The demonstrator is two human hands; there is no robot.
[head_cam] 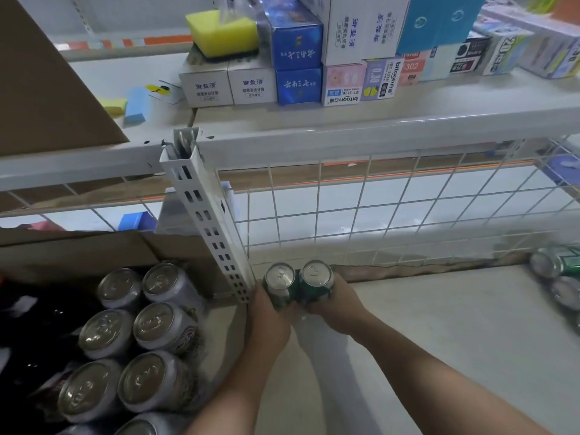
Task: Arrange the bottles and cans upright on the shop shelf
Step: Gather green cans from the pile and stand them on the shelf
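Left grip (270, 317) clasps one green can (280, 282), right grip (337, 304) its twin can (316, 279), bases hidden.

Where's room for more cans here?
The bare grey shelf floor is free, between the two green cans in the left hand and right hand and the green cans at the right edge. The brown cardboard box of silver cans, left, is crowded.
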